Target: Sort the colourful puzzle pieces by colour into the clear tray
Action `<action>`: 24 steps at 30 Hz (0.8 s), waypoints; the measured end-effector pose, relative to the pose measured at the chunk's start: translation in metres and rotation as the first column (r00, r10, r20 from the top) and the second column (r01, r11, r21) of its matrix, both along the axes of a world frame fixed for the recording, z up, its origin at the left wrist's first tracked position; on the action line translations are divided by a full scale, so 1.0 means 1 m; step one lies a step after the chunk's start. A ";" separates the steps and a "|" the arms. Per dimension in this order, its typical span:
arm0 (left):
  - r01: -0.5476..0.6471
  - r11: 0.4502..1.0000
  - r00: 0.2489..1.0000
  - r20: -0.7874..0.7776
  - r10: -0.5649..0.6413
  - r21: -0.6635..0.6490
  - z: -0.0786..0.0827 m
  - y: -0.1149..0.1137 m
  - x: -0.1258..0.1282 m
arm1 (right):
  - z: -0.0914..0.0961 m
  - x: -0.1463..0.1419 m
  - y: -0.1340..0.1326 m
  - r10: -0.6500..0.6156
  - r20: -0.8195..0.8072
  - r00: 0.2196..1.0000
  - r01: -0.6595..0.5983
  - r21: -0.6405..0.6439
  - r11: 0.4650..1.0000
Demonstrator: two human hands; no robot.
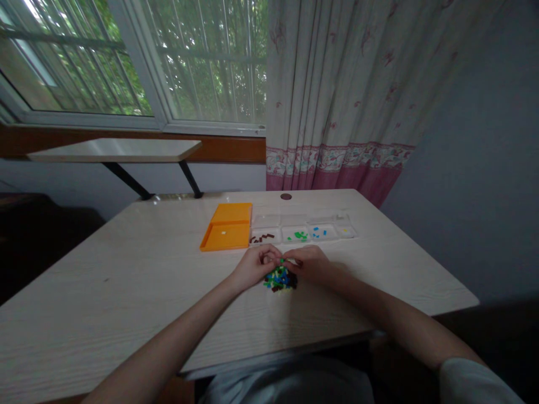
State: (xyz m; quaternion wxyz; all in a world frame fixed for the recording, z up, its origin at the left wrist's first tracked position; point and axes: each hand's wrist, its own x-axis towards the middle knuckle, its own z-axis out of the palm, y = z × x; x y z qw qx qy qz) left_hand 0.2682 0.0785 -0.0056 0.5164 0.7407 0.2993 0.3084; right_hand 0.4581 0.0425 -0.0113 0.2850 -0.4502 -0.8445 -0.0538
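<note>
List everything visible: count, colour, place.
woodgrain table: 1, pale, centre
heaped small pieces: many, multicoloured, near side
open plastic case: 1, orange, behind heap
square piece: 1, white, inside case
compartmented plastic tray: 1, clear, beside case
brown pieces, green pieces, blue pieces: several each, tray's front row
tiny piece: 1, yellow, tray's right
flat disc: 1, brown, table's back
raised shelf: 1, white, far left
barred window: 1, white-framed, back left
floral curtain: 1, white, pink, back right
wall: 1, grey, right
sleeve: 1, grey, right
forearms: 2, foreground
left hand, right hand: 1 each, at heap

The head camera looks forward and down at hands [254, 266] and desk [138, 280].
</note>
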 end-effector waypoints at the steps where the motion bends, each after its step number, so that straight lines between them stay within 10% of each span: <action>1: 0.002 1.000 1.000 0.005 -0.002 -0.002 0.000 0.000 0.000 | 0.000 0.000 0.000 0.000 0.002 1.000 0.000 0.001 1.000; 12: -0.067 0.949 0.972 -0.195 0.131 0.308 0.003 0.007 -0.009 | 0.002 0.011 0.006 0.014 -0.112 0.994 -0.003 0.104 0.995; 16: 0.102 0.828 0.913 -0.383 0.143 0.551 0.005 0.010 -0.015 | 0.014 0.019 0.007 -0.059 -0.185 0.981 0.087 0.148 0.985; 24: 0.305 0.709 0.782 -0.592 0.195 0.636 0.003 0.010 -0.008 | 0.020 0.023 0.006 -0.074 -0.218 0.973 0.116 0.188 0.975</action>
